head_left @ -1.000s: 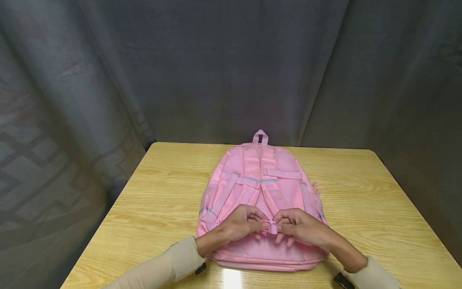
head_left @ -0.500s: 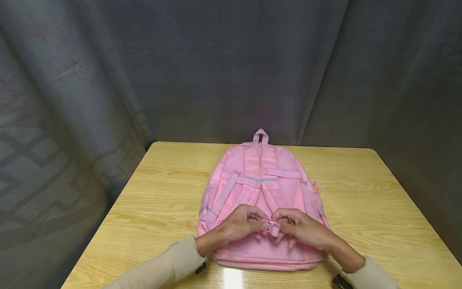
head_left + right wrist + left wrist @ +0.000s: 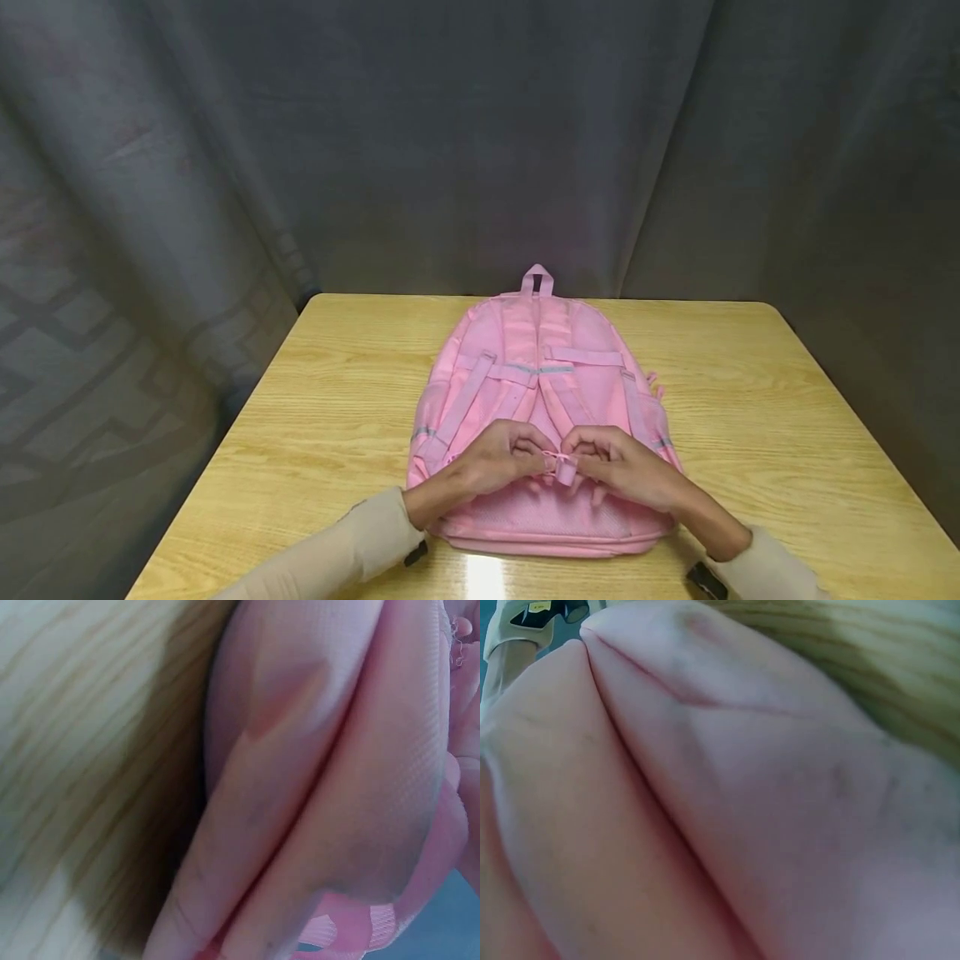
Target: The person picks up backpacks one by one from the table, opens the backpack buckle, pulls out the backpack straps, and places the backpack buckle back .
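Observation:
A pink backpack [image 3: 525, 518] lies with its shoulder straps up and its top handle pointing away from me. Over its lower half, both hands meet at a small pink tab [image 3: 566, 472] with thin pink loops; its exact kind is too small to make out. My left hand [image 3: 495, 457] pinches the loop side between thumb and bent fingers. From the other side, my right hand [image 3: 630, 468] pinches the tab's edge. Folded backpack fabric [image 3: 705, 825] fills most of the left wrist view. In the right wrist view, a thin chain-like piece [image 3: 459, 646] shows beside the hand at the right edge.
The backpack rests on a light wooden table [image 3: 322, 400], near its front edge. Behind the table hangs a dark grey curtain [image 3: 450, 150]. Crossed webbing straps [image 3: 585, 357] lie over the back panel, and pink zip pulls [image 3: 656, 385] stick out on the right side.
The small tab has tilted slightly, and my right fingertips have come a little closer to the left ones. Both hands keep their pinch; the head view has shifted a little.

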The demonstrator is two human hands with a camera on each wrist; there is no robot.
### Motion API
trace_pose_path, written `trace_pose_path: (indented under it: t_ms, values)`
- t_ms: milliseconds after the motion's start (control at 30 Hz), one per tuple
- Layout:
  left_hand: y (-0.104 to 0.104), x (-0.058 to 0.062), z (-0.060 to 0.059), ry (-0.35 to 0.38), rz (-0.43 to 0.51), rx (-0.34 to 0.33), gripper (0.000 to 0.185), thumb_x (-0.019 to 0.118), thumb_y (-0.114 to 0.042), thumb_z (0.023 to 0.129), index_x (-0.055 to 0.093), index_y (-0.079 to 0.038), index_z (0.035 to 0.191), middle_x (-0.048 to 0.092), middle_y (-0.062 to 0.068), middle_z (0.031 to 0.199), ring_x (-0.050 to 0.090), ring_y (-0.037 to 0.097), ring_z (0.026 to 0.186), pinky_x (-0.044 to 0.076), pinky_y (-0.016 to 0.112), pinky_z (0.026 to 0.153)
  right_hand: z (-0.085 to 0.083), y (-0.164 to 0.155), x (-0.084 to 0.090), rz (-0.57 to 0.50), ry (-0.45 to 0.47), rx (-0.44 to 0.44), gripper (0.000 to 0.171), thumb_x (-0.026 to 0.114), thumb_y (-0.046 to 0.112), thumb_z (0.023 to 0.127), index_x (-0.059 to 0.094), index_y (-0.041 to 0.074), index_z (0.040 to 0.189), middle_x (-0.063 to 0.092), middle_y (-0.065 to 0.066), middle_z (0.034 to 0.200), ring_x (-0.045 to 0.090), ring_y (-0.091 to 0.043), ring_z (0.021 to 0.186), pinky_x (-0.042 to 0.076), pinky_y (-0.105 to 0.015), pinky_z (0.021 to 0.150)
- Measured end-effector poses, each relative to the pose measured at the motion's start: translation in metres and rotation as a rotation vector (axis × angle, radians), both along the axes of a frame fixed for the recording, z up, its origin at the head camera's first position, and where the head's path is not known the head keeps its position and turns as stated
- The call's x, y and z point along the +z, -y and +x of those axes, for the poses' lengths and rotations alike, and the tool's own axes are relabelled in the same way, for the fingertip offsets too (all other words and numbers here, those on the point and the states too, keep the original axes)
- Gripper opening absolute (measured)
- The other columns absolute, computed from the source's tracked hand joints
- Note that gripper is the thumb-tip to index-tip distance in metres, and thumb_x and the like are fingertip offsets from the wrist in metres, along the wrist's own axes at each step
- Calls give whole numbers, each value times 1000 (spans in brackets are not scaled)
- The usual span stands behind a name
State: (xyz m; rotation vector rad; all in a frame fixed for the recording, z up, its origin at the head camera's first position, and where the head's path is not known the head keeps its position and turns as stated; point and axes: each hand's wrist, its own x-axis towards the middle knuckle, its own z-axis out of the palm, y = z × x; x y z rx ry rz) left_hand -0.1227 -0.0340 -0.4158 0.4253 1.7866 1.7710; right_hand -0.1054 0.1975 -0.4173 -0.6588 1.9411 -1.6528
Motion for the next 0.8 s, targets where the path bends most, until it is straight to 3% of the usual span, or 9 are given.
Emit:
trace_pose_path:
  t_ms: [300,567,800]
  values:
    - [1,-3,-2,-1,12,-28,12,68,6,87,66,9,98,72,13,81,68,16,68,61,28,63,1,2,-3,-19,52,-39,14,55,8,100,60,-4,106,68,-7,87,64,-13,75,59,-31,55]
    - [2,-3,-1,-1,9,-41,14,67,5,88,65,11,101,72,15,83,68,14,69,61,31,66,0,1,-6,-23,-49,-7,13,54,9,102,62,0,106,67,-9,86,64,-14,68,59,-42,51]
    - [1,-2,0,13,-7,-24,13,69,4,88,65,10,99,72,17,83,70,18,70,62,35,66,-1,3,-5,-4,-85,-23,10,54,5,100,63,1,103,70,-7,84,63,-13,61,58,-41,50]
